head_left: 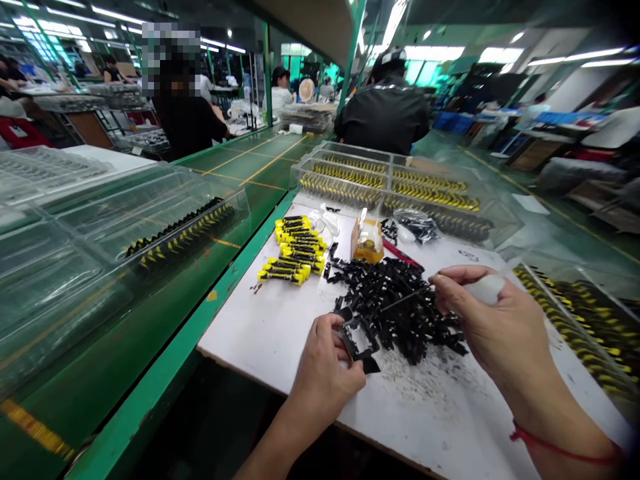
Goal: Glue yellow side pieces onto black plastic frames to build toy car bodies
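left grip [325,373] pinching black plastic frame [356,341] | right grip [493,327] pinching thin dark rod [407,298], white wad [487,289] against fingers | black parts pile [395,307] on white desk [250,347]

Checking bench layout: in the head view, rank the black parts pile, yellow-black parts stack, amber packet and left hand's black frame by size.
Black parts pile
Yellow-black parts stack
Amber packet and black frame in left hand: look alike, frame nearer, unranked.

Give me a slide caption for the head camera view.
Left hand holds a black plastic frame; right hand grips a white wad beside a heap of black parts.
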Action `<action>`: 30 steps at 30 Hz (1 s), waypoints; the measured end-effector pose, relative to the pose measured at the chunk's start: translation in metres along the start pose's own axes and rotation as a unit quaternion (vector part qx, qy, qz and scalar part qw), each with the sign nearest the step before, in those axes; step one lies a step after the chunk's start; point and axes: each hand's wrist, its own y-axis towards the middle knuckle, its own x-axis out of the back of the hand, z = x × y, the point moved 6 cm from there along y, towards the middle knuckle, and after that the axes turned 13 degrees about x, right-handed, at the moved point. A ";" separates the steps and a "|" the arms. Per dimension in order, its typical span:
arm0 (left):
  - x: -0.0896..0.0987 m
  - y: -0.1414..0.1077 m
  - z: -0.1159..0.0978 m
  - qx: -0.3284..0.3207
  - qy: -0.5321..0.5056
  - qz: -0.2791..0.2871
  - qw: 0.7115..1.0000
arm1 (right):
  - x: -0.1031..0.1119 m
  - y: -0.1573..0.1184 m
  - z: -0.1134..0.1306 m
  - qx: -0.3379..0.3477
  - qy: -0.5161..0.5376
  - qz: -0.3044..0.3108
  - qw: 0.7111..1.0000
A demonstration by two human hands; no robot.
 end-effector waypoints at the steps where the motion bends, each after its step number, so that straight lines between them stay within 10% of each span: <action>1: -0.001 0.000 0.000 0.008 0.005 0.001 1.000 | 0.003 0.010 0.001 -0.001 -0.016 -0.016 1.000; 14: -0.007 0.005 0.008 0.016 0.022 0.007 1.000 | -0.057 0.077 0.009 0.235 -0.142 -0.077 0.958; 20: -0.007 0.006 0.008 0.020 0.023 0.018 0.999 | -0.082 0.078 -0.008 0.247 -0.169 0.014 0.954; 26: -0.007 0.005 0.004 0.001 0.021 0.014 1.000 | -0.062 0.047 0.028 0.232 -0.139 0.077 0.960; 30: -0.005 0.000 0.001 -0.075 0.048 -0.023 0.996 | -0.062 -0.001 0.047 0.109 -0.021 0.261 0.959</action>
